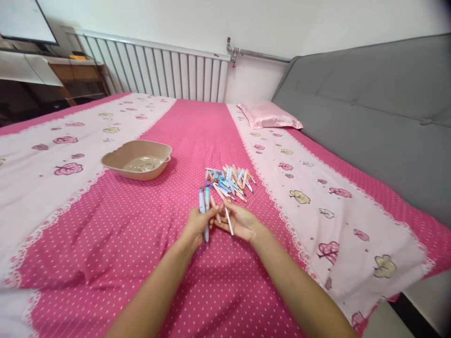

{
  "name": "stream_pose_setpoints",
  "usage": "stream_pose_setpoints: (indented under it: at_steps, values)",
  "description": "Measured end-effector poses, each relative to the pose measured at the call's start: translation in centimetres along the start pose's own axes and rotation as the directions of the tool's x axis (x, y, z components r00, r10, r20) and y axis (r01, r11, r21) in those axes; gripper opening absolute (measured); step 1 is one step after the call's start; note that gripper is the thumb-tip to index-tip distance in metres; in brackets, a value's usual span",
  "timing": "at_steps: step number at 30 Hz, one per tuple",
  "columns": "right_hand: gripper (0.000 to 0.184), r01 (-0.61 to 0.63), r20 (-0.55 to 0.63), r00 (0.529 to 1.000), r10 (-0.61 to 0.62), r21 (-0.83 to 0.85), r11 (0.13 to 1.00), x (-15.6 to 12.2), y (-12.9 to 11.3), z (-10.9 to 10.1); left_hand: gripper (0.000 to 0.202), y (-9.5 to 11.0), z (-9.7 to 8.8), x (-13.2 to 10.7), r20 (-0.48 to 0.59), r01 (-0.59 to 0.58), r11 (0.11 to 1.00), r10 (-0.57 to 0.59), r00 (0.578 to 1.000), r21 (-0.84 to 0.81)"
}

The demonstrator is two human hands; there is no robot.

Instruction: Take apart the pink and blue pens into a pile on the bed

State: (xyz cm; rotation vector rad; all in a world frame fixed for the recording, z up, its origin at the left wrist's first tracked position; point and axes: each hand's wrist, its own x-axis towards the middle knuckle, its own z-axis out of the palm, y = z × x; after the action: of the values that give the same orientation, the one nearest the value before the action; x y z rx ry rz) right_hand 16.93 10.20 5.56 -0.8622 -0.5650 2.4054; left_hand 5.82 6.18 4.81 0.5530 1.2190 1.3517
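Observation:
My left hand [197,226] is closed round a small bunch of pens [204,203] that stick up from its fingers. My right hand [240,221] touches it from the right and pinches a thin white pen [228,218] that slants across its palm. Just beyond both hands a pile of several pastel pens [229,180] lies on the pink dotted bed sheet [151,244]. A beige heart-shaped basin [138,159] sits on the sheet to the far left of the pile.
A pink pillow [268,115] lies at the head of the bed. A grey padded headboard [369,108] runs along the right side. A white radiator [158,70] stands behind the bed, a desk with a monitor [24,21] at far left.

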Motion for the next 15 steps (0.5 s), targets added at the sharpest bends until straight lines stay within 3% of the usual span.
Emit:
stream_pose_setpoints:
  at_steps: [5, 8, 9, 11, 15]
  values:
    - [0.029, 0.066, -0.143, 0.988, -0.059, 0.044, 0.997, 0.6, 0.0, -0.5, 0.028, 0.3, 0.2, -0.3, 0.056, -0.056, 0.992, 0.050, 0.997, 0.112]
    - [0.028, 0.160, -0.232, 0.956, -0.181, -0.107, 0.981, 0.8, -1.3, -1.1, 0.029, 0.7, -0.1, -0.3, -0.026, -0.068, 0.987, 0.073, 0.997, 0.144]
    - [0.025, 0.230, -0.285, 0.917, -0.278, -0.189, 0.955, 1.0, -2.1, -1.4, 0.031, 0.8, -0.2, -0.3, -0.064, -0.065, 0.988, 0.075, 0.995, 0.142]
    - [0.018, 0.359, -0.380, 0.790, -0.481, -0.349, 0.865, 1.6, -3.9, -2.5, 0.031, 1.0, -0.5, -0.2, -0.110, -0.060, 0.990, 0.074, 0.991, 0.131]
    - [0.016, 0.412, -0.459, 0.613, -0.643, -0.508, 0.756, 3.1, -7.0, -5.4, 0.023, 1.1, -0.8, -0.2, -0.093, -0.057, 0.991, 0.068, 0.993, 0.123]
